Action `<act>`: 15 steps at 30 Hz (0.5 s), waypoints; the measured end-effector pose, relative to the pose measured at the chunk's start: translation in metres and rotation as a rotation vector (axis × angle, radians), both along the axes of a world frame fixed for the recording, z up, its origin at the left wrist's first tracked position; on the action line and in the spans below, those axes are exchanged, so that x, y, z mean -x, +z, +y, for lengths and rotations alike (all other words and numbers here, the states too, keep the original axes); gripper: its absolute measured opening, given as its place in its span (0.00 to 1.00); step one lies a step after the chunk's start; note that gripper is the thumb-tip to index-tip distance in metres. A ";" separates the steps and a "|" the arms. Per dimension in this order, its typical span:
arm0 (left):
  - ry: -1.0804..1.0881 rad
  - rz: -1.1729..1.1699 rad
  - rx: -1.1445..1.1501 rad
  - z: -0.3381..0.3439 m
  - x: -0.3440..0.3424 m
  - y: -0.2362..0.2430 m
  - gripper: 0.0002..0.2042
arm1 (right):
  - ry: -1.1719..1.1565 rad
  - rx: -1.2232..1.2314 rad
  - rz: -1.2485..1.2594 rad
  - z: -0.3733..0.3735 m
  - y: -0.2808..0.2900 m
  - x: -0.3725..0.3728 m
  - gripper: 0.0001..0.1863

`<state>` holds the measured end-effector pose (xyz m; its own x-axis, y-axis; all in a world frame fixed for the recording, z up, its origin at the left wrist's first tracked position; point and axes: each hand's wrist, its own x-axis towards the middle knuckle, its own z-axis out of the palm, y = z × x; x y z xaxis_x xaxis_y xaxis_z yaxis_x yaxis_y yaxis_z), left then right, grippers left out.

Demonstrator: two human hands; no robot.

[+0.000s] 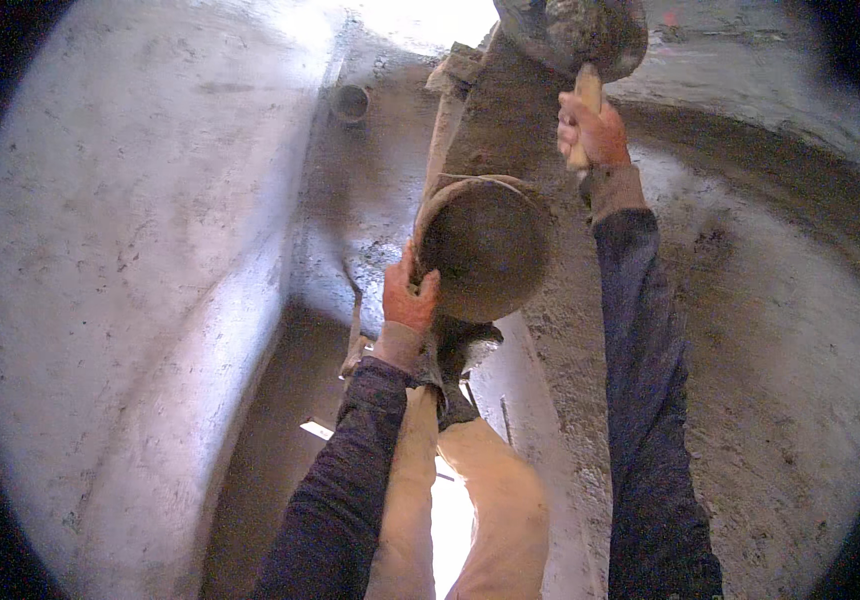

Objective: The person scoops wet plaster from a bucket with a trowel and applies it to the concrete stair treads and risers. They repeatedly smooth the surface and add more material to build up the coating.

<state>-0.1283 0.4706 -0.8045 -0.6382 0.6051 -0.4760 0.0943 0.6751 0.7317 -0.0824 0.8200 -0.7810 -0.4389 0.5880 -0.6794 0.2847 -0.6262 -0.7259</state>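
Observation:
A round bucket [460, 184] hangs in front of me, its opening facing me and its inside grey-brown and shadowed. My left hand [410, 297] is closed on the bucket's left rim. Farther up and to the right, my right hand [593, 128] grips the pale wooden handle of a tool [587, 40]. The tool's head is broad, rounded and grey, seemingly smeared with mortar; its upper part runs out of view, so I cannot tell its exact kind. It is held apart from the bucket, near the rough surface at the top.
A pale, rough wall [140, 200] curves along the left. Beyond the bucket stands a board-like edge [440, 140], with a round pipe end [352, 103] to its left. A dark curved groove [750, 150] crosses the right-hand surface. My tan-trousered legs [495, 500] are below.

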 end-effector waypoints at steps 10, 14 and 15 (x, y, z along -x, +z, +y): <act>0.457 -0.426 -0.130 -0.027 -0.015 -0.039 0.23 | 0.450 0.096 -0.457 -0.147 0.127 -0.157 0.15; 0.494 -0.362 -0.020 -0.036 -0.013 -0.048 0.22 | 0.728 -0.343 -0.397 -0.216 0.112 -0.193 0.22; 0.428 -0.341 0.048 -0.031 -0.012 -0.047 0.22 | 0.766 -0.468 -0.387 -0.226 0.108 -0.190 0.24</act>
<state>-0.1162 0.4399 -0.8513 -0.6275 0.2980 -0.7193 -0.4329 0.6344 0.6405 0.1081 0.5942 -0.6732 -0.6104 0.4832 -0.6277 0.7652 0.1551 -0.6248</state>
